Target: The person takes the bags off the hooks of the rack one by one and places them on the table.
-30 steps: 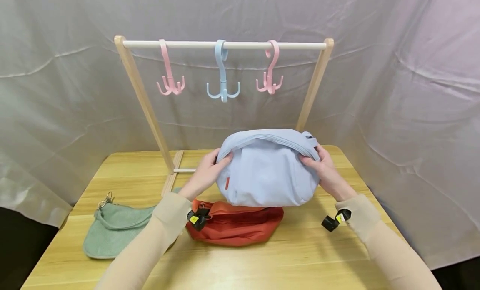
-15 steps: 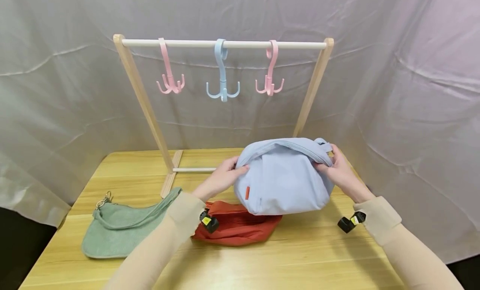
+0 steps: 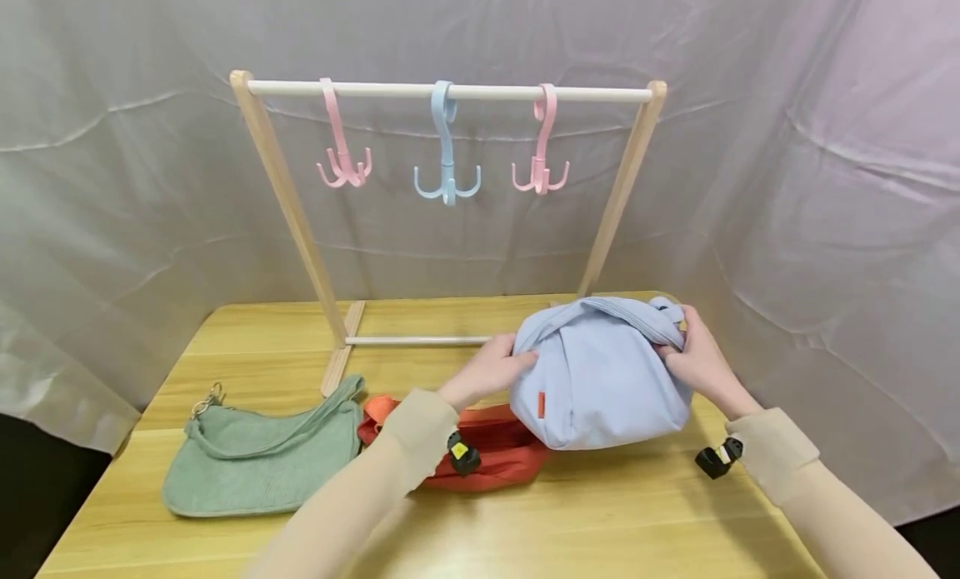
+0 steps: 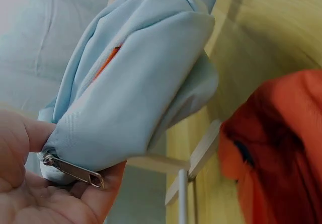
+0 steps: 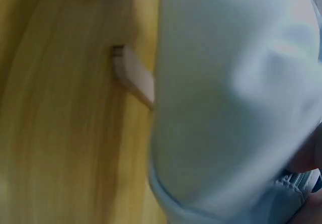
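Note:
Both hands hold a light blue bag (image 3: 607, 379) above the right side of the table, tilted, with a small orange tag on its front. My left hand (image 3: 491, 366) pinches its left end, thumb in front; in the left wrist view a metal zipper pull (image 4: 75, 171) hangs beside those fingers. At the other end, my right hand (image 3: 697, 358) grips the upper corner by the zipper; its fingers are partly hidden. Behind and below the left forearm lies a red bag (image 3: 487, 471), partly covered by the arm and the blue bag.
A green shoulder bag (image 3: 262, 458) lies at the left of the wooden table (image 3: 600, 529). Behind stands a rack with a white rail (image 3: 495, 91), carrying a pink hook (image 3: 345, 167), a blue hook (image 3: 447, 175) and another pink hook (image 3: 540, 167).
Both hands have carried the light blue bag to the right and lower, toward the table. More of the green bag shows now. The hooks have stayed in place.

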`<move>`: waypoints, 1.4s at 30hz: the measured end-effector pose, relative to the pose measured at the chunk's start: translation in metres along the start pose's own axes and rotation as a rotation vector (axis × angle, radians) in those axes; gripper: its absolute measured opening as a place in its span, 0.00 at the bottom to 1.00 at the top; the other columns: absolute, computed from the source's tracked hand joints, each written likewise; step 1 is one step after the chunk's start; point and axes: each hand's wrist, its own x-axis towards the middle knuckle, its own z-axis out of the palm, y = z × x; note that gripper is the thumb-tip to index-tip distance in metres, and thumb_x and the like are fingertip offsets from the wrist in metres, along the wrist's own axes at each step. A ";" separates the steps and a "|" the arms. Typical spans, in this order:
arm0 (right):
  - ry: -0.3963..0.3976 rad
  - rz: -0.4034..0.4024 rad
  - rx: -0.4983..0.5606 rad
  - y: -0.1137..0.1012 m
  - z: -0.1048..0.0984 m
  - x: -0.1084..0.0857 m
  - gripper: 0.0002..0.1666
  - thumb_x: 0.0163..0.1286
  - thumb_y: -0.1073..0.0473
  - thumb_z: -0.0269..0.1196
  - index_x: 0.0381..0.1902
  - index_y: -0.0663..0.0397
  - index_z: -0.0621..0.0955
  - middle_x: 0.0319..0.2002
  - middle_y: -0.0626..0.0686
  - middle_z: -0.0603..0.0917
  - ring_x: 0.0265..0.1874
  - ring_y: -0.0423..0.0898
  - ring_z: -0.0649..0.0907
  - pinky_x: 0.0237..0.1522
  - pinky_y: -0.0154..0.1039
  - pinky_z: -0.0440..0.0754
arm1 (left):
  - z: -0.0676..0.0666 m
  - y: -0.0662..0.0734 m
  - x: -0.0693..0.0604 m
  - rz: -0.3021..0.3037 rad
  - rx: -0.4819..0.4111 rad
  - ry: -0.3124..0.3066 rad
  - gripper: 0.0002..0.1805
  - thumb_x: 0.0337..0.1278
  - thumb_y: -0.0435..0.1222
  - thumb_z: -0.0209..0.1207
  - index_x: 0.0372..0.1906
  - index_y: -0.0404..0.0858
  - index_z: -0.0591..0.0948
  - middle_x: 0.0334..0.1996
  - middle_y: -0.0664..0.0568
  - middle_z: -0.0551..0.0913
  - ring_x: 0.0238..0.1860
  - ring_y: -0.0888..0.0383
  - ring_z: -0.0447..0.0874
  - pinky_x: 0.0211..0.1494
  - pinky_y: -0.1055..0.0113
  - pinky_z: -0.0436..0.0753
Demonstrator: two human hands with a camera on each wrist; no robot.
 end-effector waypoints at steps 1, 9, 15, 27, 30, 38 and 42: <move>0.002 -0.001 -0.022 0.004 0.001 0.000 0.36 0.65 0.69 0.59 0.68 0.70 0.60 0.56 0.75 0.76 0.54 0.66 0.78 0.54 0.53 0.75 | 0.004 0.000 0.002 -0.003 0.002 -0.006 0.18 0.73 0.39 0.51 0.59 0.35 0.78 0.50 0.43 0.85 0.49 0.55 0.83 0.61 0.57 0.81; -0.055 0.060 -0.136 0.030 0.007 -0.007 0.37 0.66 0.66 0.57 0.68 0.72 0.57 0.55 0.77 0.74 0.55 0.71 0.75 0.56 0.67 0.72 | 0.032 -0.009 0.013 -0.036 0.038 -0.049 0.24 0.74 0.40 0.50 0.69 0.38 0.72 0.61 0.45 0.79 0.59 0.53 0.78 0.71 0.54 0.74; -0.090 0.078 -0.087 0.046 0.019 -0.008 0.36 0.64 0.68 0.59 0.66 0.76 0.58 0.56 0.79 0.73 0.57 0.73 0.73 0.61 0.69 0.69 | 0.040 -0.019 0.017 -0.058 0.052 -0.076 0.25 0.74 0.38 0.49 0.72 0.38 0.69 0.64 0.43 0.78 0.62 0.53 0.77 0.72 0.54 0.73; -0.144 -0.074 -0.157 0.037 0.027 -0.012 0.40 0.62 0.69 0.63 0.70 0.73 0.62 0.59 0.78 0.76 0.56 0.73 0.79 0.57 0.66 0.78 | 0.046 -0.023 0.016 -0.085 0.060 -0.073 0.23 0.73 0.40 0.52 0.67 0.34 0.73 0.61 0.40 0.79 0.63 0.49 0.77 0.71 0.52 0.74; -0.068 -0.238 -0.161 0.021 0.030 -0.013 0.34 0.61 0.72 0.63 0.65 0.72 0.69 0.58 0.74 0.78 0.54 0.71 0.80 0.55 0.66 0.79 | 0.044 -0.023 0.016 -0.110 0.022 -0.088 0.23 0.74 0.43 0.51 0.66 0.35 0.74 0.59 0.42 0.81 0.62 0.51 0.78 0.71 0.53 0.74; -0.008 -0.528 -0.150 -0.010 0.048 -0.009 0.29 0.60 0.73 0.67 0.60 0.68 0.75 0.56 0.65 0.81 0.57 0.62 0.80 0.60 0.59 0.74 | 0.040 -0.024 0.016 -0.157 -0.050 -0.120 0.24 0.71 0.42 0.54 0.66 0.35 0.75 0.60 0.44 0.82 0.61 0.53 0.79 0.69 0.54 0.76; -0.037 -0.615 -0.172 -0.020 0.055 -0.002 0.31 0.57 0.75 0.68 0.61 0.69 0.75 0.58 0.65 0.81 0.60 0.63 0.79 0.63 0.59 0.74 | 0.041 -0.022 0.017 -0.171 -0.124 -0.153 0.20 0.70 0.39 0.55 0.61 0.34 0.78 0.52 0.45 0.84 0.49 0.57 0.81 0.59 0.59 0.81</move>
